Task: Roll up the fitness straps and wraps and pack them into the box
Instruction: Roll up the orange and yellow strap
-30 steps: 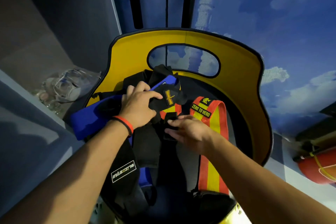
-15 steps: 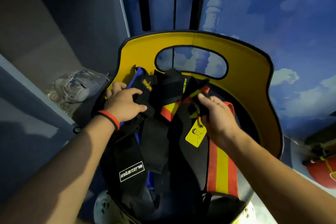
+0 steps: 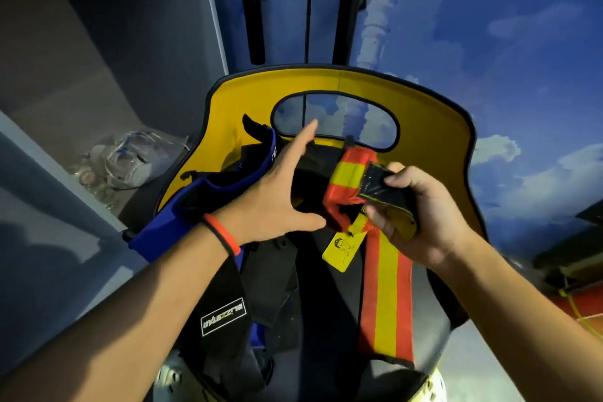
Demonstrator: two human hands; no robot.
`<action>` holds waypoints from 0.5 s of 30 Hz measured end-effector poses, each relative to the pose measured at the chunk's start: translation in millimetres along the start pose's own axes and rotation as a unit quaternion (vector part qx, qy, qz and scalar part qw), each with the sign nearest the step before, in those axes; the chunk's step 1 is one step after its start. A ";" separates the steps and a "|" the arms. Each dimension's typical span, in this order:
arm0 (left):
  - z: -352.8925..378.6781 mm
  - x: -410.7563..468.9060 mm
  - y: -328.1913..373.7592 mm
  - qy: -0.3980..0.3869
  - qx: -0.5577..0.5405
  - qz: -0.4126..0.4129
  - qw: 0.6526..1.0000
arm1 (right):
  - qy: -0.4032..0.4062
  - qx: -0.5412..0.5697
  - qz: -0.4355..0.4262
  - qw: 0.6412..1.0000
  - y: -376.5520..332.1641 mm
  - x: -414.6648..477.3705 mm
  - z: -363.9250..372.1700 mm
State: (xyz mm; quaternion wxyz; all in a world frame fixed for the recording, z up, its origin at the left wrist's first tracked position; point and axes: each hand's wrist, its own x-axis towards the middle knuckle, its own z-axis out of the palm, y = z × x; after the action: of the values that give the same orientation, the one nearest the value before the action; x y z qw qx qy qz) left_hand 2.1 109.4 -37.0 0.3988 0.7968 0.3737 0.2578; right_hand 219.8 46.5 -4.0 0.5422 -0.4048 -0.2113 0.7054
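While the right grip [image 3: 421,215] clasps a striped wrap [image 3: 386,297], left grip [image 3: 277,202] splayed, painted clouds [image 3: 496,148] back the box [image 3: 434,114].

The left hand [image 3: 277,202] is letting go of the black straps [image 3: 270,287] and spreading its fingers above the middle of the box [image 3: 434,127]. The right hand [image 3: 421,215] is pinching the red-and-yellow strap [image 3: 386,287] by its black end and lifting it toward the box's right side, bunching it. The blue wrap [image 3: 208,199] is spilling over the box's left rim.

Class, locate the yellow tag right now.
Head view, centre: the yellow tag hangs just left of the striped strap, below the right hand.
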 end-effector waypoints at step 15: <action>-23.8 3.5 -20.0 0.201 -0.459 -0.239 0.832 | 0.210 -0.323 0.060 0.921 13.2 30.2 -66.0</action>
State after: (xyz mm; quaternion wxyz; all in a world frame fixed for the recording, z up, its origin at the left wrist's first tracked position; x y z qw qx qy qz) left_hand -20.5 130.9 -40.1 0.6842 0.3384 0.4630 0.4505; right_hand 262.3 61.2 -62.5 0.3707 -0.7090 -0.2841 0.5284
